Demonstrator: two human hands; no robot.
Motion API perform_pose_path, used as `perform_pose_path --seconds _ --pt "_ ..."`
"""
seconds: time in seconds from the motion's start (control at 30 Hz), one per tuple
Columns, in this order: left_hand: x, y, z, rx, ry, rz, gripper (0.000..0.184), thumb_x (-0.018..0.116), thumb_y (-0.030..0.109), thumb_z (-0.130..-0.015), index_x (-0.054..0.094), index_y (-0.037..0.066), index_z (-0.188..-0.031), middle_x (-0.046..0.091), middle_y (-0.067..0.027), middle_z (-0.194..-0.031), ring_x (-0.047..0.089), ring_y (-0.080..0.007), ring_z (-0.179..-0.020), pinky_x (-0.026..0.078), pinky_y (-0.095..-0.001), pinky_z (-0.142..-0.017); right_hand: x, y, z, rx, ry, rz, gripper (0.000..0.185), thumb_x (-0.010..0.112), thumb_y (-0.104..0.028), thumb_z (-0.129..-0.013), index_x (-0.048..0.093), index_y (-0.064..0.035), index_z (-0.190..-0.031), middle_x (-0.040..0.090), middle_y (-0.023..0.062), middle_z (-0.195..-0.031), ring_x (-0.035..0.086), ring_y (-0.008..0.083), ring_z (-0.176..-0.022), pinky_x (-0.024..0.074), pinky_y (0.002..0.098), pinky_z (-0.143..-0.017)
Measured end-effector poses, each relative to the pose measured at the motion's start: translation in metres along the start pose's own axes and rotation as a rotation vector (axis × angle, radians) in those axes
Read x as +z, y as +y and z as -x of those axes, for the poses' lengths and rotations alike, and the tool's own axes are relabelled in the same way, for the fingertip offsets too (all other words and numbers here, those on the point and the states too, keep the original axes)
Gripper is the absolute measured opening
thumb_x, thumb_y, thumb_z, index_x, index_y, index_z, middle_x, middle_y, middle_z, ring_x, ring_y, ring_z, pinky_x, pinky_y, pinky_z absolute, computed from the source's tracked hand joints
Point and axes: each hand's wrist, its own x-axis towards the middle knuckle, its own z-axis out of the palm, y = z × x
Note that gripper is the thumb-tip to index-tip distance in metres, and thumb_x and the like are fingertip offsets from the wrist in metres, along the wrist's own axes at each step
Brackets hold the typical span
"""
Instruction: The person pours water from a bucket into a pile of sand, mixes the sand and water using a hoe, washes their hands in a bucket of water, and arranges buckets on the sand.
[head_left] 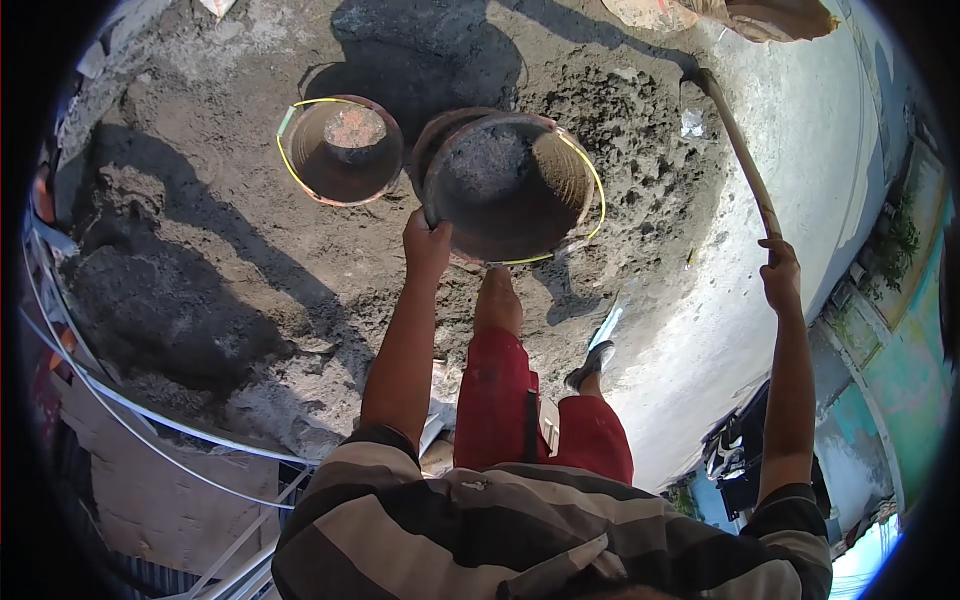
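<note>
My left hand [428,245] is closed on the rim of a dark bucket [510,215]. The bucket's mouth faces up towards me, its inside is coated with grey residue, and a yellow handle hangs along its right side. Part of another bucket [432,140] shows behind it. To the left, a smaller-looking bucket [340,180] with a yellow handle stands on the ground, its bottom crusted. Off to the right, my right hand [780,272] is wrapped around the wooden shaft of a hoe [742,150]. The hoe's head meets the grey mix and is hard to make out.
Wet grey sand or mortar [620,130] lies lumpy right of the buckets, with a darker heap [160,300] at left. A pale concrete strip [800,130] runs along the right. A torn paper sack [770,18] lies at the top. Pale bars [200,440] curve past the lower left.
</note>
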Motion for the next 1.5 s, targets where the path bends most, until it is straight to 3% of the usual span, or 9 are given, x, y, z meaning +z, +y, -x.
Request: perform_pose_path --seconds 0.13,0.27,0.4,0.5,0.57,0.8,1.13,1.2,1.5 --pt "-0.012 0.057 0.008 -0.115 -0.06 0.635 0.025 0.057 0.006 -0.081 0.059 -0.002 -0.105 0.062 -0.0052 -0.094 0.058 -0.012 -0.086 0.046 -0.0292 -0.077 0.006 0.004 0.006 -0.012 0.006 0.04 0.046 0.053 0.012 -0.066 0.062 -0.0084 -0.107 0.057 0.0157 -0.117 0.058 0.0306 -0.104 0.047 0.0358 -0.088" --pt "0.009 0.108 -0.068 -0.024 -0.124 0.775 0.029 0.057 0.004 -0.081 0.055 -0.001 -0.11 0.062 -0.0061 -0.099 0.058 -0.013 -0.087 0.046 -0.0278 -0.076 0.003 -0.006 0.005 -0.028 0.011 0.054 0.047 0.052 0.011 -0.066 0.062 -0.008 -0.108 0.056 0.0161 -0.116 0.059 0.0301 -0.1 0.0476 0.0357 -0.085" --pt "0.042 0.103 -0.189 -0.011 -0.218 0.7 0.038 0.055 0.008 -0.086 0.048 -0.001 -0.122 0.056 -0.0127 -0.119 0.054 -0.026 -0.113 0.044 -0.0437 -0.094 0.004 -0.009 0.009 -0.046 0.018 0.073 0.047 0.051 0.011 -0.065 0.062 -0.0074 -0.108 0.056 0.0157 -0.115 0.059 0.0302 -0.098 0.0481 0.0358 -0.083" --pt "0.053 0.082 -0.249 -0.052 -0.179 0.573 0.043 0.059 0.018 -0.087 0.048 -0.002 -0.124 0.056 -0.0157 -0.119 0.053 -0.0289 -0.115 0.044 -0.0438 -0.095 0.008 0.002 0.01 -0.115 0.061 0.083 0.047 0.051 0.011 -0.066 0.063 -0.0075 -0.107 0.056 0.0156 -0.115 0.059 0.0312 -0.099 0.0483 0.036 -0.083" --pt "0.047 0.066 -0.249 0.199 0.156 -0.314 0.044 0.065 0.029 -0.084 0.055 0.0 -0.114 0.058 -0.0195 -0.113 0.059 -0.0346 -0.101 0.047 -0.0441 -0.088 0.006 0.005 0.009 -0.114 0.042 0.11 0.047 0.051 0.012 -0.066 0.063 -0.0076 -0.107 0.056 0.0157 -0.115 0.059 0.031 -0.098 0.0484 0.0359 -0.082" --pt "0.03 -0.018 -0.124 0.169 0.255 -0.72 0.054 0.068 0.034 -0.08 0.052 0.003 -0.122 0.053 -0.0199 -0.116 0.053 -0.0361 -0.108 0.045 -0.0447 -0.092 0.009 0.002 0.01 -0.115 0.06 0.084 0.045 0.052 0.011 -0.067 0.063 -0.0096 -0.105 0.058 0.0142 -0.113 0.06 0.0296 -0.094 0.0487 0.0365 -0.081" --pt "0.044 -0.01 -0.143 0.166 0.34 -0.756 0.046 0.074 0.023 -0.075 0.056 0.006 -0.115 0.055 -0.0154 -0.114 0.054 -0.0354 -0.107 0.047 -0.0437 -0.09 0.007 -0.004 0.009 -0.057 0.026 0.05 0.045 0.05 0.011 -0.067 0.062 -0.0088 -0.106 0.056 0.0157 -0.112 0.058 0.0308 -0.096 0.0466 0.0362 -0.083" --pt "0.042 -0.003 -0.148 -0.025 0.139 -0.733 0.038 0.071 0.02 -0.077 0.058 0.006 -0.11 0.059 -0.0153 -0.109 0.059 -0.0352 -0.102 0.05 -0.0435 -0.085 0.014 0.0 0.011 -0.099 0.047 0.073 0.045 0.051 0.01 -0.067 0.062 -0.0091 -0.106 0.057 0.0156 -0.112 0.058 0.0307 -0.096 0.0466 0.0363 -0.083" --pt "0.025 -0.01 -0.127 0.119 -0.052 -0.859 0.033 0.068 0.015 -0.078 0.058 -0.002 -0.105 0.064 -0.0231 -0.099 0.063 -0.0362 -0.097 0.051 -0.0445 -0.083 0.01 -0.018 0.011 -0.015 -0.009 0.056 0.044 0.051 0.01 -0.068 0.062 -0.0095 -0.106 0.055 0.0171 -0.118 0.056 0.0329 -0.108 0.0455 0.0376 -0.092"
